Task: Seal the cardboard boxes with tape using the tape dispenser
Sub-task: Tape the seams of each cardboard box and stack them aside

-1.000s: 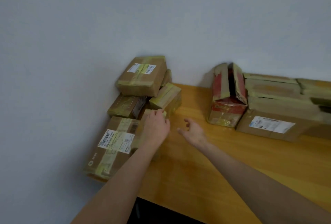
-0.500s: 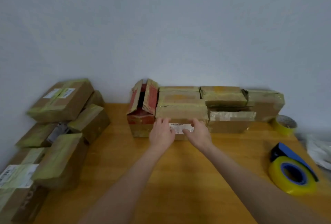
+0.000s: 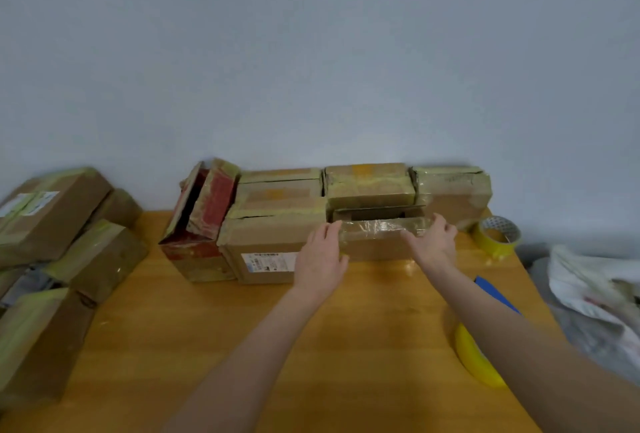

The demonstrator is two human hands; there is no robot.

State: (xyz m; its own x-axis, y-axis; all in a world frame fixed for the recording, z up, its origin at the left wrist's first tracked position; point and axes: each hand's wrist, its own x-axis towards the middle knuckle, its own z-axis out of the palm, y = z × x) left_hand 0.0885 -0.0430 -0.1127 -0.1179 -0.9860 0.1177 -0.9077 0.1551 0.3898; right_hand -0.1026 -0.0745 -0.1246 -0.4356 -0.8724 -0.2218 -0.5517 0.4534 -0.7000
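My left grip and right grip, fingers spread flat, press the ends of the open cardboard box far on the table.

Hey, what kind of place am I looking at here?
Probably a small parcel-packing station: taped cardboard boxes stacked against a plain wall, and a yellow tape roll on a wooden table.

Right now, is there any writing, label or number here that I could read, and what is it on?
No text here can be read.
White label on the middle box: a barcode and small print, too blurred to read.
White labels on the top left box: too blurred to read.
White bag at the right: reddish print, unreadable.
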